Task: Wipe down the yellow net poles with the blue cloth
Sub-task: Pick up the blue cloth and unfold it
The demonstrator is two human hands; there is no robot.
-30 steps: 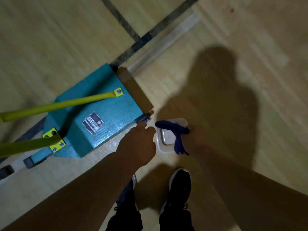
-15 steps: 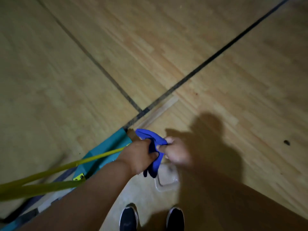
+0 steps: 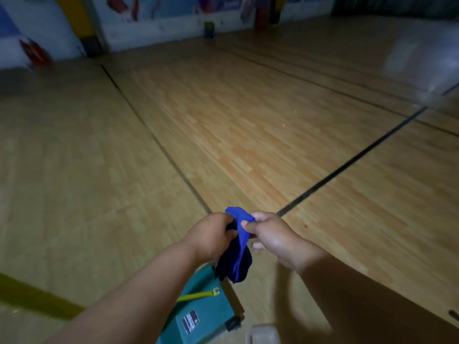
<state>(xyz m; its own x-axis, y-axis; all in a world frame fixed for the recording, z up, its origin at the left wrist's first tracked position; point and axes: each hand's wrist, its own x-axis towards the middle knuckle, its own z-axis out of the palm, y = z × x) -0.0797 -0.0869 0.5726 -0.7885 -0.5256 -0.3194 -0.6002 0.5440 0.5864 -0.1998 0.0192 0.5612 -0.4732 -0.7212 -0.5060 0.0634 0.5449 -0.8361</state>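
Between 2 hands, low in the head view: cloth (image 3: pixel 237 247), blue, bunched, hanging down in dark folds. Left hand (image 3: pixel 211 235) curled round the cloth's left side, fingers wrapped into the fabric. Right hand (image 3: pixel 270 234) pinching the top fold between thumb and forefinger, other fingers curled below it. Both hands touching the cloth, close together, raised over the floor (image 3: pixel 223 120).

Below the grip and slightly left: teal base (image 3: pixel 198 304), boxy, with a dark label on its top face and a small wheel at its near right corner. Fixed to the base by a yellow bracket with a bolt: thin yellow pole (image 3: pixel 196 295), running left from the bracket and vanishing behind the left forearm. Further left of the grip, low at the frame edge: blurred yellow band (image 3: pixel 32 297), likely another pole, too blurred to say more. No contact between cloth and either pole; cloth hanging just above the base's far corner.

Below and right of the grip, at the bottom edge: clear tub (image 3: pixel 263 333), only partly in frame.

Ahead of the grip: wooden boards crossed by dark lines, 2 of them meeting just behind the hands. Far beyond: blurred wall (image 3: pixel 149 18) with coloured panels.
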